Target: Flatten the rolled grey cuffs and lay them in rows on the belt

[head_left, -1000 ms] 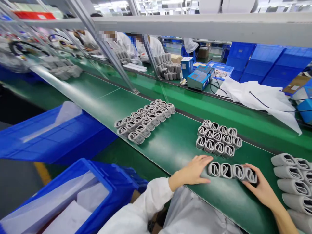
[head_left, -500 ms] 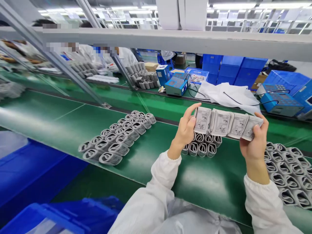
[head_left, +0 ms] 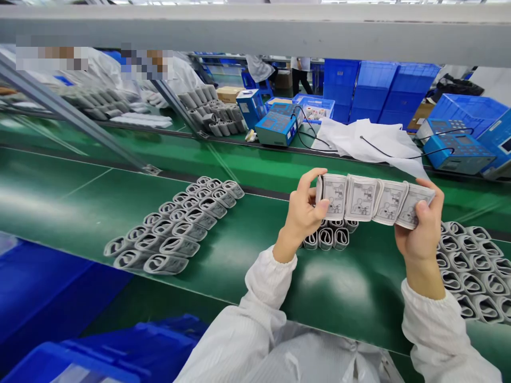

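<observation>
Between my two hands, held up above the green work surface, is a row of several rolled grey fabric cuffs (head_left: pixel 361 199) pressed side by side, their printed diagrams facing me. My left hand (head_left: pixel 306 205) pinches the left end, thumb in front and fingers behind and on top. At the right end my right hand (head_left: pixel 422 221) grips with its thumb on the printed face. Below and partly hidden by the held row stands a small group of rolled cuffs (head_left: pixel 325 238). More rolled cuffs (head_left: pixel 473 271) stand in rows beside my right forearm.
A long block of rolled cuffs (head_left: pixel 175 229) stands left on the green belt (head_left: pixel 247 250). Blue tester boxes (head_left: pixel 275 125) with black cables and white sheets (head_left: pixel 367 138) lie beyond. A grey bar (head_left: pixel 255 32) crosses above. A blue bin (head_left: pixel 99 351) is lower left. Co-workers sit far left.
The camera view has tilted downward and shifted slightly. Both hands still hold the row of cuffs; my left thumb has moved a little farther onto the left cuff's front.
</observation>
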### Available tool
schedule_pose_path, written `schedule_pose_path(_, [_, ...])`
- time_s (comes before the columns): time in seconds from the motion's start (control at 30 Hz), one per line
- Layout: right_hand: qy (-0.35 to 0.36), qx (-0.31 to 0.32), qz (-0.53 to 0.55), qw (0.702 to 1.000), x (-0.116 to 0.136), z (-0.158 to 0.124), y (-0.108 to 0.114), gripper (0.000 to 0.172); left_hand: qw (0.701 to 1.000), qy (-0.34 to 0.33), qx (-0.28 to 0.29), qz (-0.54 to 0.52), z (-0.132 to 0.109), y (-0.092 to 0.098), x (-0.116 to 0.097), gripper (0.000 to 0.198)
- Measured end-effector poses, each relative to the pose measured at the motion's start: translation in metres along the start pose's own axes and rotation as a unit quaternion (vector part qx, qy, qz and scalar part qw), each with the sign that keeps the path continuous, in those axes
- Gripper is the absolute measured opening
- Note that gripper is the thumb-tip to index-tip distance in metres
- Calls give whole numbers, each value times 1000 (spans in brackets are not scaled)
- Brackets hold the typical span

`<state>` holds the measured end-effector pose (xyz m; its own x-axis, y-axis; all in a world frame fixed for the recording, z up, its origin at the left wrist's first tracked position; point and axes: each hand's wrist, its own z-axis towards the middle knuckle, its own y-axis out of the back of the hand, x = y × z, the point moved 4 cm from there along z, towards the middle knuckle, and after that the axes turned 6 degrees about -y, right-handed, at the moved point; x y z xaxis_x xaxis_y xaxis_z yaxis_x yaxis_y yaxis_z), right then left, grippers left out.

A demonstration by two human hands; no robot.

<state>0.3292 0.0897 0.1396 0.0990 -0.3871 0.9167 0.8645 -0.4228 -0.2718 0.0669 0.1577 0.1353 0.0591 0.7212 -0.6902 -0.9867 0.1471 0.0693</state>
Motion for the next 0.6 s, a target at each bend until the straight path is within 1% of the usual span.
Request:
schedule_pose_path(0.13, [-8,3,27,1000,0,0,0,49,999,15,15,-28,0,2,4,102])
schedule_pose_path(0.17, [-9,0,30,1000,0,0,0,49,999,20,29,-37,0,3,4,106])
schedule_pose_path(0.23, [-10,-10,28,999,-1,0,0,49,995,34,72,-51,0,4,1,114])
schedule_pose_path(0.3, [-9,-18,9,1000,-1,-1,0,51,991,49,113,-48,0,4,-1,123])
schedule_pose_path(0.33, [-8,-18,-6,1000,-1,-2,0,52,990,53,122,-37,0,5,-2,127])
schedule_pose_path(0.4, [-5,-8,-41,999,0,-3,-2,54,992,51,112,-8,0,6,-2,130])
schedule_pose_path(0.47, [0,2,-63,998,1,-4,-3,55,995,39,88,16,0,6,-2,127])
schedule_pose_path(0.6, [1,12,-64,998,3,-6,-3,55,997,12,67,31,0,5,-3,125])
